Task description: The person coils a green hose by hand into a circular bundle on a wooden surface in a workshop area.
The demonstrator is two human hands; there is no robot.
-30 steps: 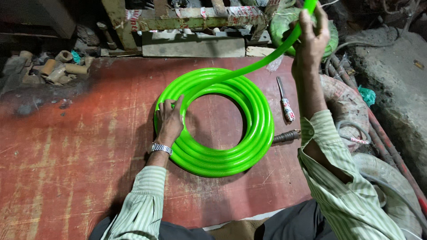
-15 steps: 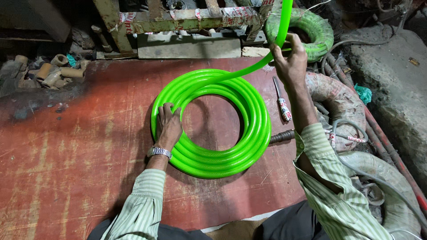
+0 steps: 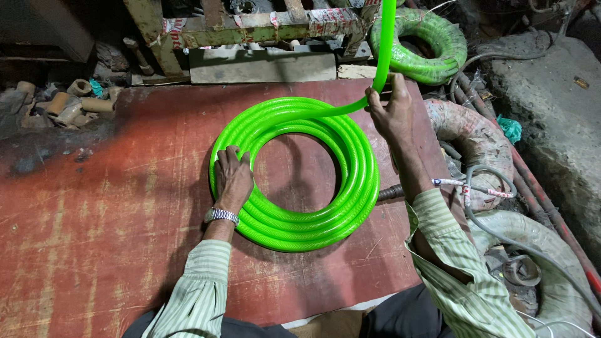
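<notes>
Green hose coil (image 3: pixel 294 181) at frame centre on red board (image 3: pixel 113 213), many loops laid | left hand (image 3: pixel 233 178) pressing flat on coil | right hand (image 3: pixel 391 109) clasping free hose run (image 3: pixel 383 47) upper right, unwound remainder leading off-frame.

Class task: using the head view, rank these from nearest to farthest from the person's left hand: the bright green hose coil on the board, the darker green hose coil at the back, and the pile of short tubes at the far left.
1. Bright green hose coil: under the left hand, touching it.
2. Pile of short tubes: far left edge, behind the red board.
3. Darker green hose coil: back right, past the right hand.
</notes>
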